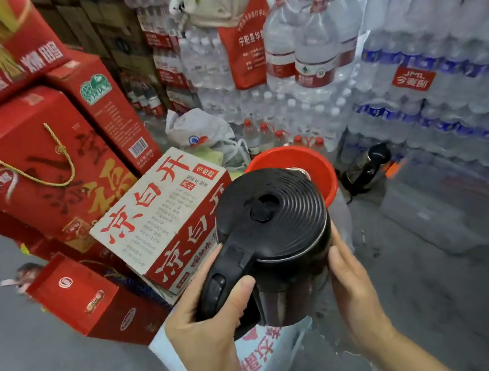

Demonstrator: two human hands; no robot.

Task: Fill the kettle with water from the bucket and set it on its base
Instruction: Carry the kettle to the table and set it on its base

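Observation:
A black electric kettle (273,229) with a ribbed, closed lid is held up in front of me. My left hand (208,322) wraps its handle. My right hand (353,290) presses flat against the kettle's right side. Just behind the kettle stands a red bucket (321,165); only part of its rim and inner wall shows, and its contents are hidden. A dark object (364,167) on the floor to the right of the bucket could be the kettle's base, but I cannot tell.
A white-and-red carton (158,220) sits left of the kettle, with red gift boxes (28,171) stacked behind it. Shrink-wrapped packs of bottled water (446,77) form a wall on the right and at the back. A white sack (263,355) lies beneath my hands on grey concrete.

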